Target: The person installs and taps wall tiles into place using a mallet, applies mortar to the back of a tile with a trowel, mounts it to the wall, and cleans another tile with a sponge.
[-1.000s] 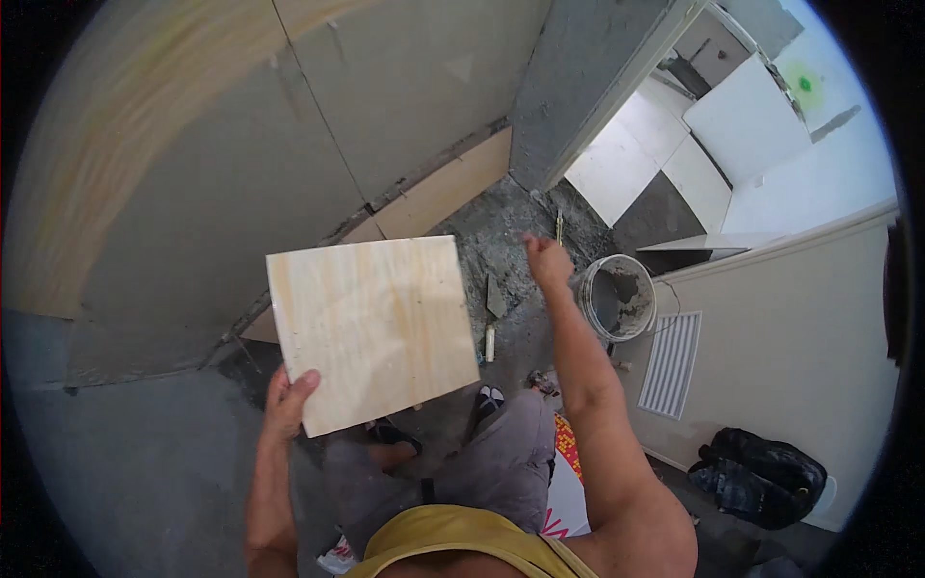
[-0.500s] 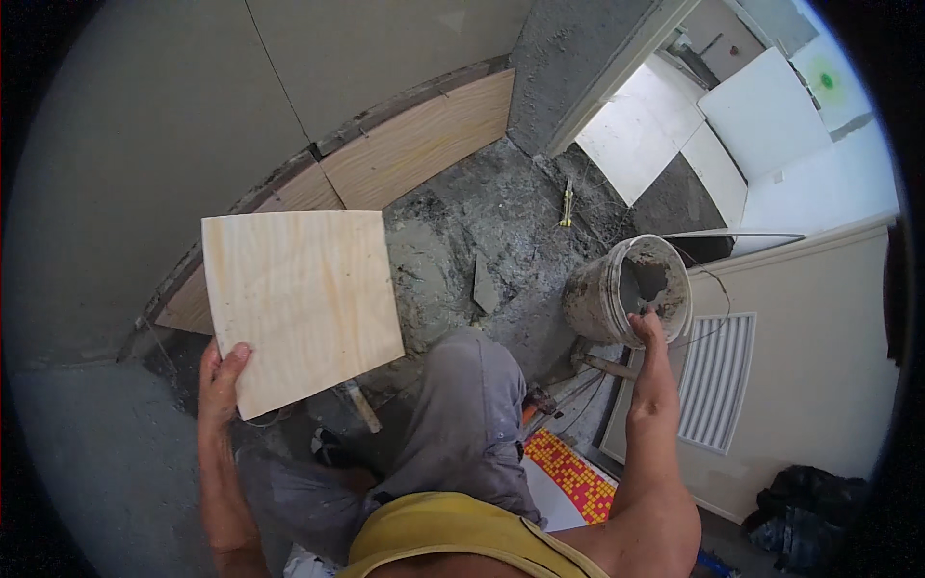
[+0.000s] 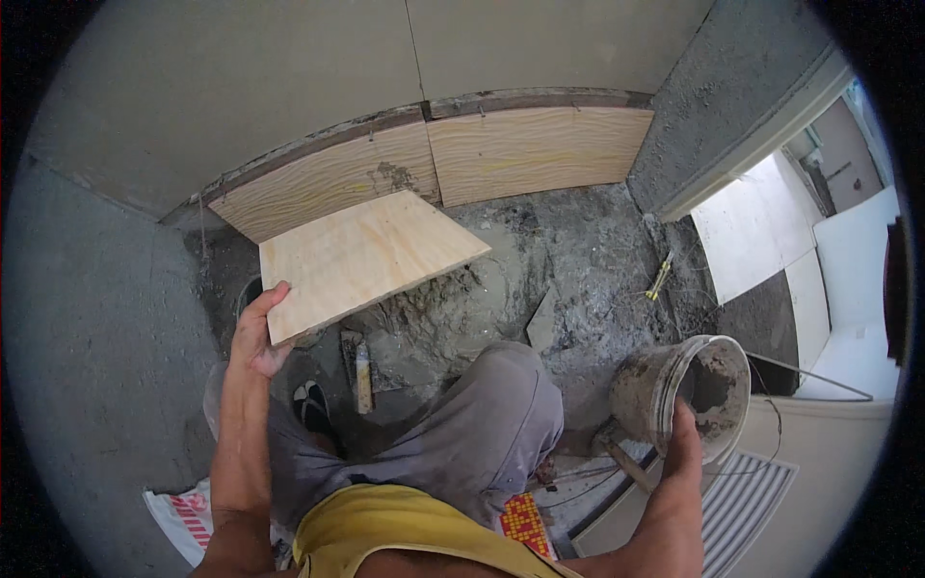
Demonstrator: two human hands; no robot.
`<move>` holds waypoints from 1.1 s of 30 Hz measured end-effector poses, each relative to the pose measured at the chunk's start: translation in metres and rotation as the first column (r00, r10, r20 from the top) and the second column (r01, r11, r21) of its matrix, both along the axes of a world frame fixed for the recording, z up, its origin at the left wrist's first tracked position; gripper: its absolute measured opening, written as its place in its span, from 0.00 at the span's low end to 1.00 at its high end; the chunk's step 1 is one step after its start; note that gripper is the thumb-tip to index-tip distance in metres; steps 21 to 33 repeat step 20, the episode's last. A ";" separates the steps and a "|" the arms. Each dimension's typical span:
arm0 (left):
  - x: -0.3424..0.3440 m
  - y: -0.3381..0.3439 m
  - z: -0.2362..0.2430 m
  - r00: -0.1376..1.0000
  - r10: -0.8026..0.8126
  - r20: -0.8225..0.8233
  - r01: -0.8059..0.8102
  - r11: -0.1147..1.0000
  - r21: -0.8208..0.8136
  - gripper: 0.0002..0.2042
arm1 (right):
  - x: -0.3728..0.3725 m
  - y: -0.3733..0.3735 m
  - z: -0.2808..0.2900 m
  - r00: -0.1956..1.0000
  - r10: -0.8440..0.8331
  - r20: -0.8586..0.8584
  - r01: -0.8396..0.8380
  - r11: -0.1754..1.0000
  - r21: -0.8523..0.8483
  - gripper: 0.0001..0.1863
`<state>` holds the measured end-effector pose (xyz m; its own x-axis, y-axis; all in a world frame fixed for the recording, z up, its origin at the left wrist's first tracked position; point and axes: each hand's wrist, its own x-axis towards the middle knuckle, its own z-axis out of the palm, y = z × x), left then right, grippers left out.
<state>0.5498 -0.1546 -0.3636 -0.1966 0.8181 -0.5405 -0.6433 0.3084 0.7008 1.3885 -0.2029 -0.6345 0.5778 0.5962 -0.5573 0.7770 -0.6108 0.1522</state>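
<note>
My left hand [image 3: 256,337] grips the lower left corner of a pale wood-grain tile [image 3: 371,252], thumb on its upper face. The tile is tilted in the air above the mortar on the floor, in front of similar tiles along the wall. My right hand [image 3: 682,438] reaches over the rim into a mortar-smeared white bucket [image 3: 638,387], which leans toward me. Its fingers are hidden inside the bucket, so I cannot see what they hold. Grey mortar coats the bucket's inner wall.
Wood-grain tiles [image 3: 540,149] line the wall's foot. A trowel [image 3: 362,376] lies near my shoe, and a flat grey piece [image 3: 542,323] rests on the mortar bed [image 3: 429,313]. Farther right are a yellow-handled tool [image 3: 660,276], a wooden handle [image 3: 631,467] and a louvred panel [image 3: 747,511].
The view has swung left. The tile has tipped from facing me to lying flatter, its edge now showing. My right hand has gone deeper into the bucket.
</note>
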 end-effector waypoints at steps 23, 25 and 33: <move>0.036 0.021 0.083 -0.297 -0.012 -0.955 0.676 0.704 -0.219 0.17 | -0.335 0.183 0.272 -0.088 -0.004 -0.996 0.183 0.983 -0.020 0.48; 0.036 0.021 0.083 -0.297 -0.012 -0.955 0.676 0.704 -0.219 0.17 | -0.335 0.183 0.272 -0.088 -0.004 -0.996 0.183 0.983 -0.020 0.48; 0.036 0.021 0.083 -0.297 -0.012 -0.955 0.676 0.704 -0.219 0.17 | -0.335 0.183 0.272 -0.088 -0.004 -0.996 0.183 0.983 -0.020 0.48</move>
